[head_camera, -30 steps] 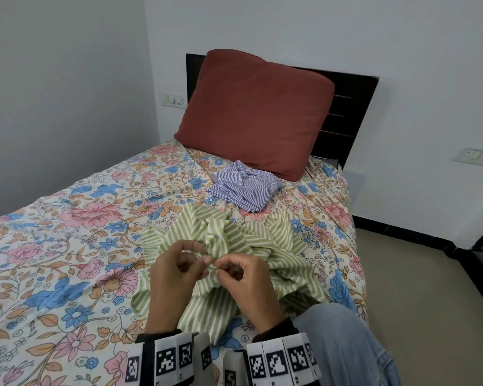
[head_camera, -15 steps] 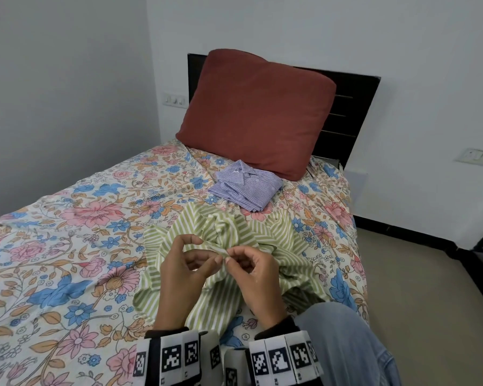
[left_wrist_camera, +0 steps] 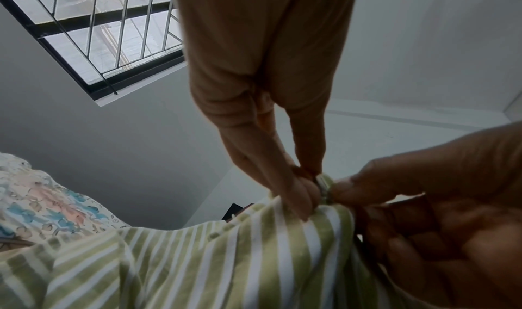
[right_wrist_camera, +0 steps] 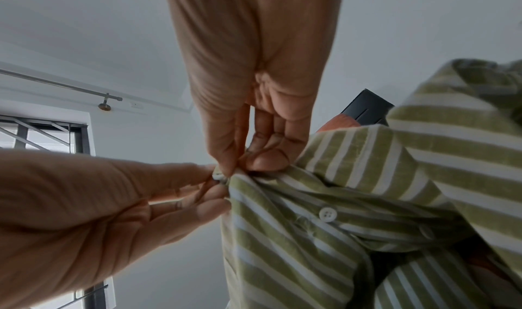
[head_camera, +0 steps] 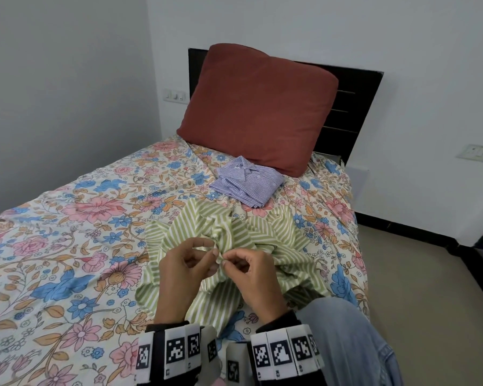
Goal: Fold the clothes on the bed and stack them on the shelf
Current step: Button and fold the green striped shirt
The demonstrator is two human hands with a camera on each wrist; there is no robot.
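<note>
Both hands pinched the green shirt's edge on the bed.

The green shirt (head_camera: 234, 240) lay crumpled on the near part of the bed (head_camera: 67, 218), so its long axis could not be told. The left hand (head_camera: 184, 266) and right hand (head_camera: 251, 271), fingertips almost touching, each held a grip on one small fold of its edge. A folded blue shirt (head_camera: 247, 182) lay beyond, collar toward the pillow (head_camera: 257, 107).

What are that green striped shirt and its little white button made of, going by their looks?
The green-and-white striped shirt, pinched by the left hand and the right hand, looks like matte woven cotton or linen: slubby weave, soft creases. Its small white four-hole button looks like smooth, faintly glossy plastic, though shell cannot be ruled out.
</note>
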